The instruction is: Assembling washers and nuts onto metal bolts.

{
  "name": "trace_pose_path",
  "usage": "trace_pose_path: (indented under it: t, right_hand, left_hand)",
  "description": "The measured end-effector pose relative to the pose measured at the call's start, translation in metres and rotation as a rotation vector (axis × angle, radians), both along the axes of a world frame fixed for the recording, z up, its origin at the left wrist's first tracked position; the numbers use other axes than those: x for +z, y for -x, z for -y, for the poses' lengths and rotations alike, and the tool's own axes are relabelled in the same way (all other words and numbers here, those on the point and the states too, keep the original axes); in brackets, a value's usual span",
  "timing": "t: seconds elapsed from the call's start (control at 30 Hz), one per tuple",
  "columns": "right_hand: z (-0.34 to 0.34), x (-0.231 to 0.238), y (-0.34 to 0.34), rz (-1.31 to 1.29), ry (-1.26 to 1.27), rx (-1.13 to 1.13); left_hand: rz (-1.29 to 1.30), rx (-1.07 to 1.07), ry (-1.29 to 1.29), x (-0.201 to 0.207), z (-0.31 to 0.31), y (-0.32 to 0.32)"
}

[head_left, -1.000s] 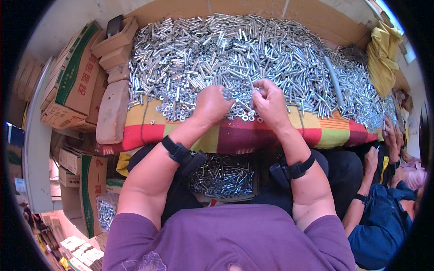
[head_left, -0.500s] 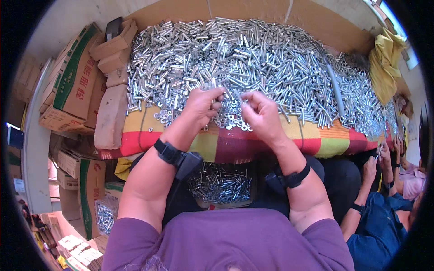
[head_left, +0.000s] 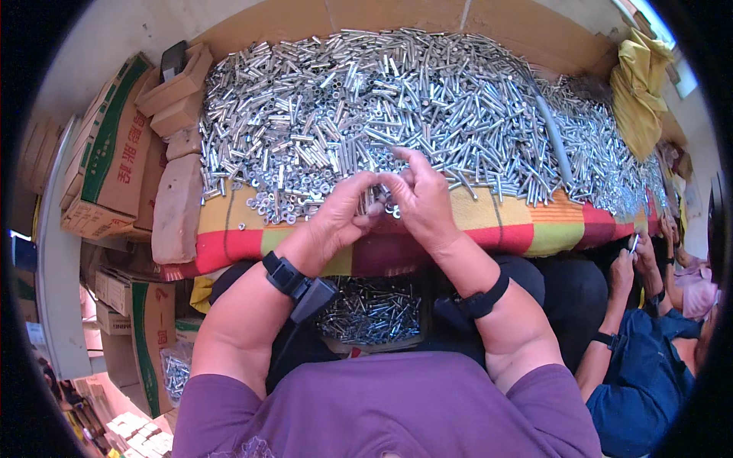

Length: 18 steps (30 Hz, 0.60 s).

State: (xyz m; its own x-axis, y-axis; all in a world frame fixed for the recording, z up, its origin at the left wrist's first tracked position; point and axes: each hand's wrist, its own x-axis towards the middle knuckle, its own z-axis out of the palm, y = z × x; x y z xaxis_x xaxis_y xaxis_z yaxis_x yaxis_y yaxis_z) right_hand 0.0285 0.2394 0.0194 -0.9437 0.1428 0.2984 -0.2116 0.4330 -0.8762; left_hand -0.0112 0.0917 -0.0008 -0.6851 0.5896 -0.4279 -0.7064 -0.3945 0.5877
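Note:
Both my hands meet over the front edge of a large heap of silvery bolts and sleeves (head_left: 305, 99). In my left hand (head_left: 340, 214), curled fingers hold a few small metal fasteners (head_left: 372, 195), partly hidden by the fingers. My right hand (head_left: 424, 206) is up against them, its thumb at the left fingertips and its index finger raised apart from the thumb. Its other fingers are bent, and what they grip is hidden. Loose nuts and washers (head_left: 279, 204) lie beside my left hand, on a checked blanket (head_left: 511, 225).
Below the blanket's edge sits a container of bolts (head_left: 370, 313). At the left are a pale block (head_left: 177, 210) and cartons (head_left: 107, 168). A grey pipe (head_left: 553, 141) lies across the heap, near a yellow cloth (head_left: 640, 99). Another person's hands (head_left: 634, 263) work at the right.
My hands, apart before, have come together. The right hand moved left and its index finger now lifts from the thumb. The whole view has shifted slightly.

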Motion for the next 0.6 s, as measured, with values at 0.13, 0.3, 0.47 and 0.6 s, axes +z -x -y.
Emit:
trace_pose_path:
  t: [0.13, 0.3, 0.47, 0.6]
  right_hand:
    - [-0.044, 0.008, 0.004, -0.060, -0.459, -0.127]
    - [-0.068, -0.012, 0.003, 0.124, -0.838, -0.122]
    - [-0.069, -0.020, 0.009, 0.115, -0.853, -0.129]
    - [-0.065, -0.012, 0.015, 0.142, -0.906, -0.102]
  left_hand:
    - [0.164, 0.024, -0.177, 0.019, -0.002, 0.003]
    - [0.097, 0.028, -0.186, 0.009, 0.006, 0.021]
    - [-0.719, -0.070, 0.676, 0.013, -0.015, 0.019]
    - [-1.520, -0.109, 1.235, 0.011, -0.019, 0.013]
